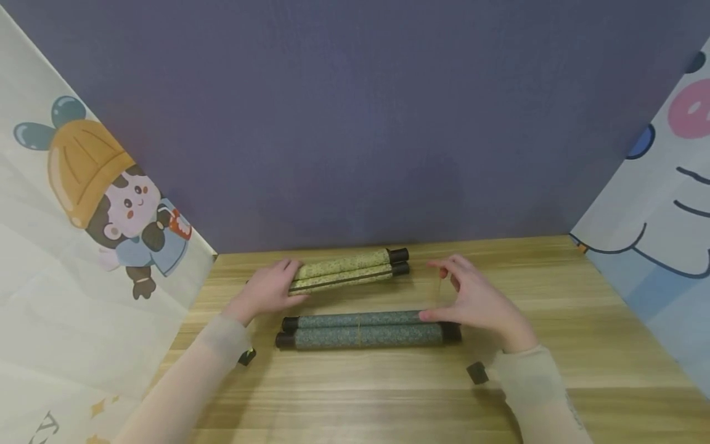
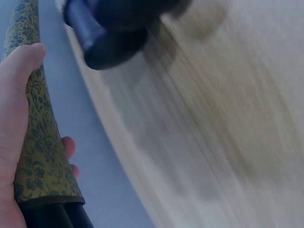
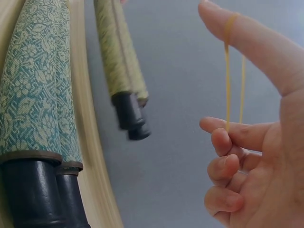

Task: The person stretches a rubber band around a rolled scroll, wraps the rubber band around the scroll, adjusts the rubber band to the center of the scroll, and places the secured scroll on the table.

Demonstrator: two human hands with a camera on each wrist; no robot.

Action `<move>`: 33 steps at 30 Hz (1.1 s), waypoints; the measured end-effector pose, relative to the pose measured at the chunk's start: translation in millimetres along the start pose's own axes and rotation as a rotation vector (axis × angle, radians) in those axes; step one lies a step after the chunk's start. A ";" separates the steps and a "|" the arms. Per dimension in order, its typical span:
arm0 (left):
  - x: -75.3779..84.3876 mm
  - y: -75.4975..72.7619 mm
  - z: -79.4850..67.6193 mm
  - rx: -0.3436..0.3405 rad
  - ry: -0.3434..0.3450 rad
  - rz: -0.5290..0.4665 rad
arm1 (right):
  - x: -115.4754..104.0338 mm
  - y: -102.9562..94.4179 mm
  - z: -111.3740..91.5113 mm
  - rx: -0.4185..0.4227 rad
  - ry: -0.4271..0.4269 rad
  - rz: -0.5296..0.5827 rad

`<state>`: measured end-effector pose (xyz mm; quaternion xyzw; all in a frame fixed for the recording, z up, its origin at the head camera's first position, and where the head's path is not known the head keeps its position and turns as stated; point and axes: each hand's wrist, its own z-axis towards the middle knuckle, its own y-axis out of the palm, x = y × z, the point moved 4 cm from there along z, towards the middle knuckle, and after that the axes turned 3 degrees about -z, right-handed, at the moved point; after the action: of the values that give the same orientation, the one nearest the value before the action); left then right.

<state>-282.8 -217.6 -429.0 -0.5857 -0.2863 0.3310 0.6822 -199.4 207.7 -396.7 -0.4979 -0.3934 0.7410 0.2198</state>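
Observation:
My left hand (image 1: 269,287) grips the left part of a yellow-green patterned scroll (image 1: 344,272), rolled in from both ends, with black knobs. In the left wrist view the thumb (image 2: 29,59) lies along its cloth and fingertips show on the far side. A thin yellow rubber band (image 3: 227,90) is looped on my right hand (image 1: 477,296) and stretched between the spread thumb and index finger; the other fingers are curled. Nearer to me lies a blue-green patterned scroll (image 1: 388,335), its right end partly behind the right thumb. Another rubber band (image 1: 359,333) circles its middle.
The wooden tabletop (image 1: 355,394) ends at a dark blue-grey panel (image 1: 355,135) behind the scrolls. Cartoon-printed sheets stand at the left (image 1: 83,246) and right (image 1: 654,246). A small black piece hangs by each wrist.

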 end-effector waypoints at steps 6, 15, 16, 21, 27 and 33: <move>12.9 -18.2 -16.9 0.037 -0.034 -0.081 | 3.7 -2.0 -1.0 0.005 0.004 -0.017; 34.3 -21.7 -43.3 0.080 -0.028 -0.103 | 9.4 0.7 -3.0 0.030 -0.017 -0.019; 36.9 -22.3 -46.0 0.085 -0.024 -0.105 | 10.5 2.9 -2.8 0.038 -0.029 -0.024; 48.8 -23.4 -57.4 0.103 -0.014 -0.139 | 16.1 14.0 -4.0 0.089 -0.111 -0.063; 58.3 -25.0 -67.3 0.134 -0.046 -0.164 | 13.6 17.7 -8.6 0.139 -0.169 -0.033; 69.4 -26.5 -70.2 0.160 -0.019 -0.171 | 10.2 20.3 -13.2 0.148 -0.182 -0.034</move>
<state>-182.2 -208.2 -413.1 -0.4996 -0.3142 0.2989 0.7499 -190.2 207.7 -421.4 -0.4041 -0.3644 0.8063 0.2319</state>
